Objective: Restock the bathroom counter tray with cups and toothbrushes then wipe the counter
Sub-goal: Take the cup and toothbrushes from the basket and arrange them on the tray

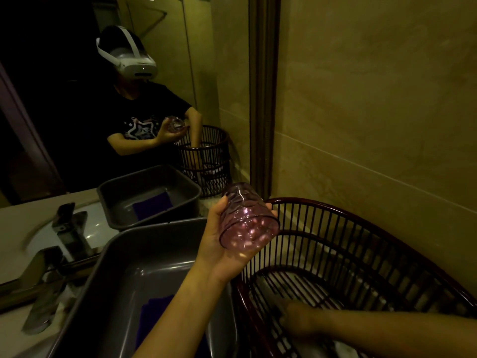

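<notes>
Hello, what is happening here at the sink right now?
A person stands at a bathroom counter in front of a mirror. The left hand holds a pink glass cup tilted on its side, above the gap between a grey tray and a dark slatted basket. The right hand reaches down inside the basket; what it touches is too blurred to tell. A dark blue cloth lies in the tray. No cup stands in the tray yet.

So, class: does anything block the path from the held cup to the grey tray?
Nothing visible does. The left hand holds the cup just above the open tray, which holds only a flat purple cloth.
</notes>
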